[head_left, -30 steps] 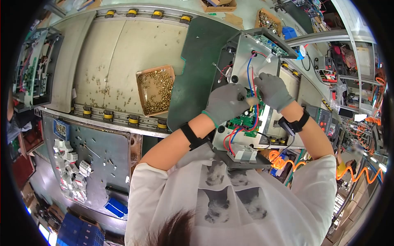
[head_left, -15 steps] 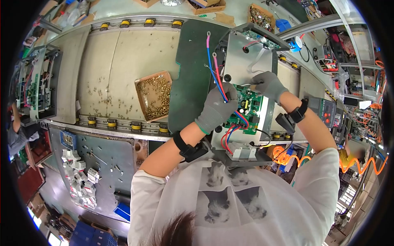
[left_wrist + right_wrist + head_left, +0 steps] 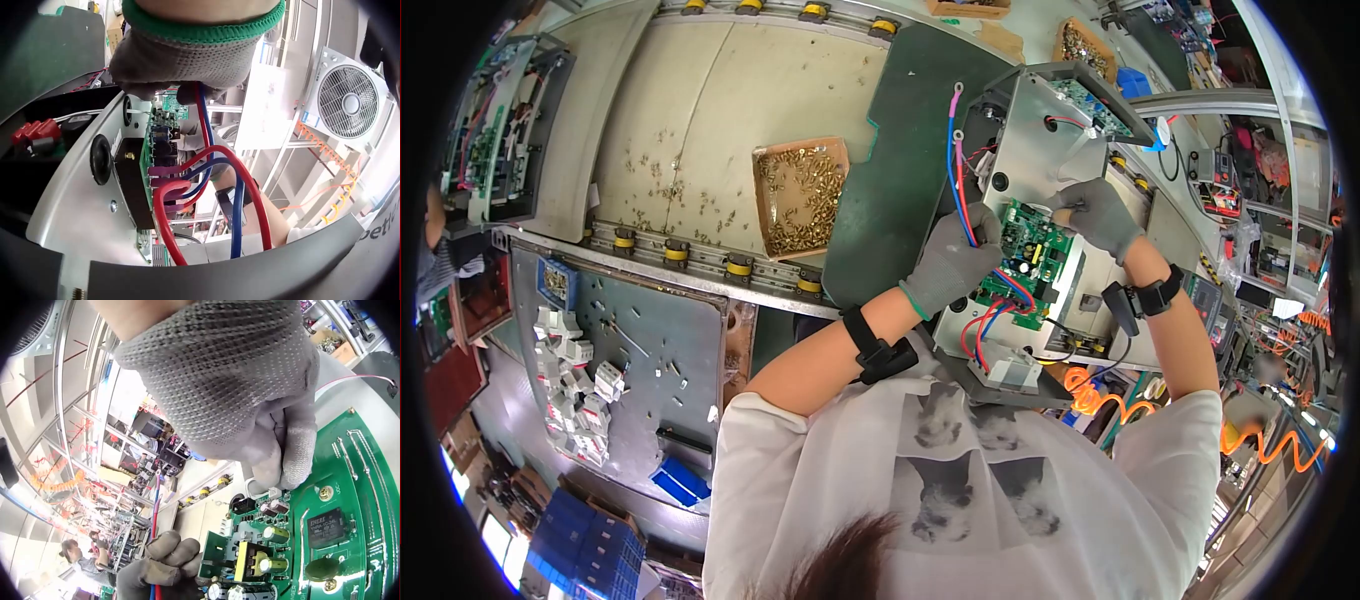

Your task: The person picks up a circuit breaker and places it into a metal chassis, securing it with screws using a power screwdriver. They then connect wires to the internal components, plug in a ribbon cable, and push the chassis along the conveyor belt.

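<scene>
My gloved left hand (image 3: 960,255) grips a red and a blue wire (image 3: 951,145) at the left side of the metal chassis (image 3: 1030,125). The wires' ring-terminal ends stick up above the fist; below it, in the left wrist view, red wire (image 3: 255,187) and blue wire (image 3: 237,212) loop beside the chassis. My gloved right hand (image 3: 1105,215) is at the upper right corner of the green circuit board (image 3: 1055,262). Its thumb and finger pinch a white flat cable (image 3: 253,487) at the board's edge, its end hidden under the fingertips.
A cardboard box of brass screws (image 3: 800,200) stands on the conveyor left of the chassis, beside a dark green mat (image 3: 890,190). Loose screws lie scattered further left. White blocks (image 3: 570,380) and a blue bin (image 3: 680,482) sit on the lower-left bench. Another chassis (image 3: 515,130) stands far left.
My left hand has drawn the red and blue wires from over the board to the chassis's left side. My right hand has left the wires for the board's upper right corner.
</scene>
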{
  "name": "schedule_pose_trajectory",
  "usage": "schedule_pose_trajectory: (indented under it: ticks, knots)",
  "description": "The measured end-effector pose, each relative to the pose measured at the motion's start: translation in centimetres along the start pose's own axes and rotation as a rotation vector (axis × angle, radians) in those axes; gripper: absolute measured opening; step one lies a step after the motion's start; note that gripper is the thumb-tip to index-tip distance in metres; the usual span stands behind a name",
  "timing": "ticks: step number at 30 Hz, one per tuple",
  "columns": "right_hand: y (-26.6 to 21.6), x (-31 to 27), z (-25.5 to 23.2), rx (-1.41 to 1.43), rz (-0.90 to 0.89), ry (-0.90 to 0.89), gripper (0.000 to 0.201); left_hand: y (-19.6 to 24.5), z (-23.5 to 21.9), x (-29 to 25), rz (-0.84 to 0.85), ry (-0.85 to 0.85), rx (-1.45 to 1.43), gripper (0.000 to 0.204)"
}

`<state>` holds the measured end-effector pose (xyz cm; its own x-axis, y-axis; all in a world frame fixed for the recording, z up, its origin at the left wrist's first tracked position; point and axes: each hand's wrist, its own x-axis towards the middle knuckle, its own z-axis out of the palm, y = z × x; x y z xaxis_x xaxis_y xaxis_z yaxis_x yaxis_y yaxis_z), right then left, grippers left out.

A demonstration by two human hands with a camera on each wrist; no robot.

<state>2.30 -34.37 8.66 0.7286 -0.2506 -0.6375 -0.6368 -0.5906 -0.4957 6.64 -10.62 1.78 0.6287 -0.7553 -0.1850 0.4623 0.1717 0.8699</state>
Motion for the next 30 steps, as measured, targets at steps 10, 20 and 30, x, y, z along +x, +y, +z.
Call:
schedule_pose_trajectory:
  ticks: [10, 20, 30]
  knots:
    - [1.1, -0.9, 1.2, 0.069, -0.112, 0.057, 0.022, -0.3, 0.0, -0.2, 0.005, 0.027, -0.015, 0.012]
    - [2.3, -0.7, 1.5, 0.340, -0.114, -0.009, 0.021, -0.4, -0.2, -0.3, -0.008, 0.022, 0.009, 0.012]
    - [3.2, -0.5, 2.0, 0.050, -0.248, 0.123, 0.019, -0.4, -0.2, -0.6, -0.001, 0.029, 0.051, 0.011]
